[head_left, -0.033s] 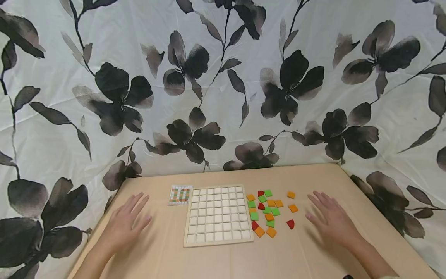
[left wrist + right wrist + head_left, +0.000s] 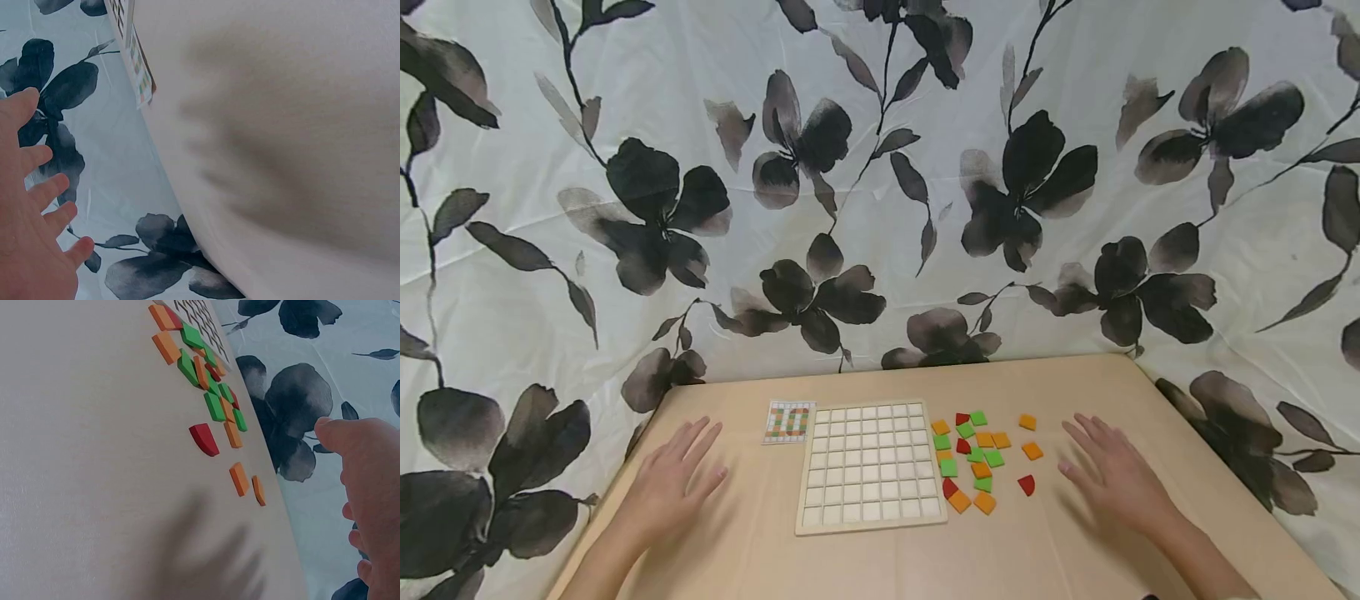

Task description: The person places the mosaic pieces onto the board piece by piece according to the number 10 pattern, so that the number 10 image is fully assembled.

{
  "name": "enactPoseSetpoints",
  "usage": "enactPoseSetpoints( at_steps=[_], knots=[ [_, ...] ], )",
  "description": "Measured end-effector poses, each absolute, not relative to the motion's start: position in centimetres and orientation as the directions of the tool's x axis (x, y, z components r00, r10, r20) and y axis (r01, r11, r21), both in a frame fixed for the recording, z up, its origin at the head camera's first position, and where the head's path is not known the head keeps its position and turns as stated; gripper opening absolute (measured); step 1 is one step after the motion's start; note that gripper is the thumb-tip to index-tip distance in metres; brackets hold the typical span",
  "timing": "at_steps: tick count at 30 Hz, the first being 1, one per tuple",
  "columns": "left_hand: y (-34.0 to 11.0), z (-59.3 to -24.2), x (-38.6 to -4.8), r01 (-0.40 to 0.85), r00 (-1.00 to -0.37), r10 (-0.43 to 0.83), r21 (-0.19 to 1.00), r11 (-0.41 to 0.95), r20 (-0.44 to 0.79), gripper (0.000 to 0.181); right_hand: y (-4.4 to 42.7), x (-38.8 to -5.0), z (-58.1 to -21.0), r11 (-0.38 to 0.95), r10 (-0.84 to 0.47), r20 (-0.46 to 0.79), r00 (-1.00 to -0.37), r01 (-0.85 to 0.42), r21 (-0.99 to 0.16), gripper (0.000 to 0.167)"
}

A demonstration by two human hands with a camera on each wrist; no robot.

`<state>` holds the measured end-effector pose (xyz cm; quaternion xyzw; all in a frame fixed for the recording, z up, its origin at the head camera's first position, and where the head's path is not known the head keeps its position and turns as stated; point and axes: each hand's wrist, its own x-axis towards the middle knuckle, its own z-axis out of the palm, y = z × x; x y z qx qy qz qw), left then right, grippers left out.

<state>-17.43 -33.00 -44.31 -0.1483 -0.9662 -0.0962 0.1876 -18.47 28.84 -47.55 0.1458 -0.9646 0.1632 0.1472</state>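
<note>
A pale wooden grid board [image 2: 871, 467] with rows of square cells lies at the middle of the table. At its upper left corner is a small pattern card [image 2: 788, 422] with coloured squares. Orange, green and red tiles are scattered right of the board, among them a red rounded tile [image 2: 1027, 484] and an orange tile [image 2: 239, 479]. My left hand [image 2: 673, 479] hovers left of the board and card, fingers spread, holding nothing; its shadow falls on the table. To the right of the tiles my right hand [image 2: 1112, 479] hovers likewise, fingers extended, touching no tile.
The light wooden table [image 2: 895, 567] reaches back to a white curtain [image 2: 917, 225] with dark flower prints, which also hangs along both sides. Several tiles touch or overlap near the board's right edge, while a few orange ones lie farther right.
</note>
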Motion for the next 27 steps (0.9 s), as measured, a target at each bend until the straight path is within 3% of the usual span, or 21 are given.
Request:
enactPoseSetpoints(
  at_steps=[27],
  knots=[
    [-32.5,-43.9,-16.8,0.357,-0.867,0.299,0.077,0.931,0.399,0.065,27.7,-17.2,-49.0,0.891,-0.252,0.338,-0.907,-0.354,-0.284,0.061]
  ],
)
